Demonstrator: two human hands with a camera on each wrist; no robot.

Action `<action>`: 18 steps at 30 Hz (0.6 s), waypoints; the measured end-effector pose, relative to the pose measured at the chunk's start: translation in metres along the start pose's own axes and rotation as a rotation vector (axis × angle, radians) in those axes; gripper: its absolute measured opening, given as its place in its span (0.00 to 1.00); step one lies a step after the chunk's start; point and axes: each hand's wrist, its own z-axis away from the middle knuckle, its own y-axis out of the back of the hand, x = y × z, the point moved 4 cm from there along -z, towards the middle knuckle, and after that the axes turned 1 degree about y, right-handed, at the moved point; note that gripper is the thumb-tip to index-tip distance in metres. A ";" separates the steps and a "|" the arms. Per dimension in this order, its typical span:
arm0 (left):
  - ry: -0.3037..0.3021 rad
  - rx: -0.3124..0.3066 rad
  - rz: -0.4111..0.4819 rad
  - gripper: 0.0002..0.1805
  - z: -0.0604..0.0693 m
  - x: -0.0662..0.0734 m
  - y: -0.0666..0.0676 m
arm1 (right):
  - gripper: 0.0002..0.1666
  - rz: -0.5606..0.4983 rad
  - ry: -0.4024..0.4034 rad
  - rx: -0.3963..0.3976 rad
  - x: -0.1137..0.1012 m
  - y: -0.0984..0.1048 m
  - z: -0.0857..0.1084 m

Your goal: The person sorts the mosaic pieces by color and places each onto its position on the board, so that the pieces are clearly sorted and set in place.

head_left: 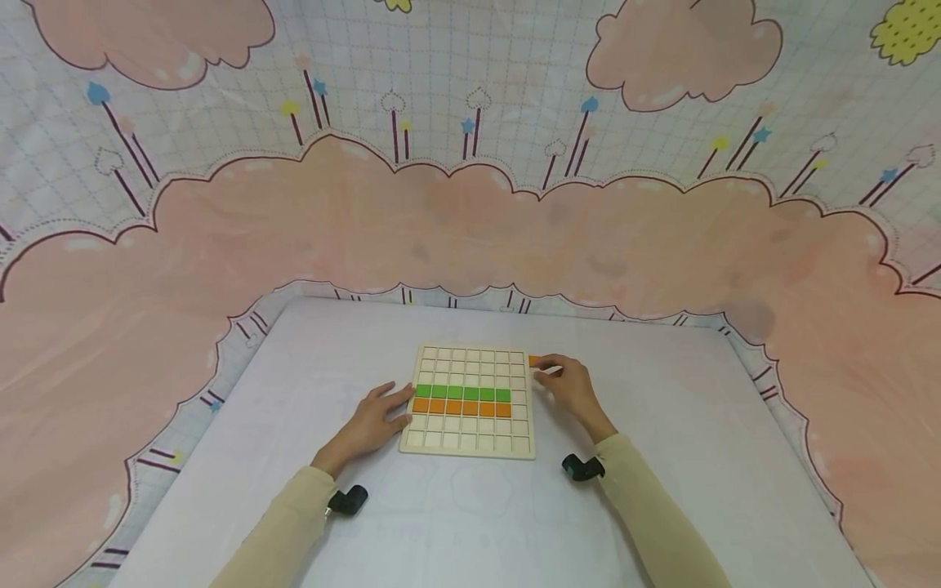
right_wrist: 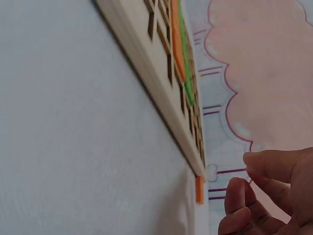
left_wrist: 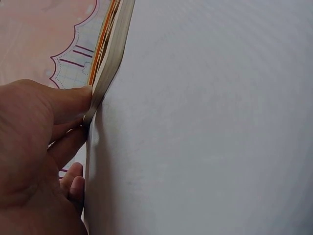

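Observation:
A square wooden grid board [head_left: 466, 446] lies on the table, with a row of several green tiles [head_left: 463, 393] directly above a row of several orange tiles [head_left: 461, 407]. My left hand [head_left: 371, 420] rests at the board's left edge, thumb and fingers touching its side; the left wrist view shows the thumb [left_wrist: 73, 103] against that edge. Beyond the board's upper right side is a loose orange tile [head_left: 533, 360]. My right hand [head_left: 572, 388] is beside it, fingertips close to the tile. In the right wrist view the fingers are loosely bent, apart from the orange tile [right_wrist: 199, 190].
The board sits on a white table [head_left: 662, 392]. Behind and around the table hangs a patterned cloth [head_left: 470, 229] with pink clouds. Small black devices are on the left wrist [head_left: 349, 501] and right wrist [head_left: 583, 468].

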 end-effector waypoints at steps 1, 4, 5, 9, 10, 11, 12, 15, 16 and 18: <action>-0.001 0.000 -0.002 0.32 0.000 0.000 0.000 | 0.15 -0.005 -0.008 0.001 0.001 0.000 -0.001; -0.005 0.001 -0.006 0.32 0.000 0.000 0.000 | 0.16 -0.015 -0.033 0.002 0.006 0.000 -0.006; -0.006 0.001 -0.008 0.32 0.000 0.000 0.000 | 0.16 -0.018 -0.037 0.001 0.008 0.000 -0.008; -0.012 0.002 -0.010 0.32 0.000 0.001 0.001 | 0.16 -0.028 -0.070 -0.006 0.013 0.000 -0.016; -0.012 0.003 -0.010 0.32 0.000 0.001 0.001 | 0.16 -0.027 -0.074 -0.010 0.014 -0.001 -0.018; -0.013 0.003 -0.011 0.32 0.000 0.001 0.001 | 0.16 -0.023 -0.074 -0.010 0.014 -0.001 -0.020; -0.011 0.004 -0.009 0.32 0.000 0.001 0.002 | 0.16 -0.023 -0.075 -0.010 0.015 -0.001 -0.021; -0.008 0.005 -0.008 0.32 0.000 0.001 0.001 | 0.17 -0.015 -0.059 -0.004 0.015 -0.002 -0.025; -0.006 0.004 -0.007 0.32 0.000 0.001 0.001 | 0.17 -0.015 -0.057 -0.003 0.016 -0.002 -0.026; -0.003 0.003 -0.002 0.32 0.000 0.001 0.001 | 0.17 -0.025 -0.064 -0.005 0.017 -0.002 -0.029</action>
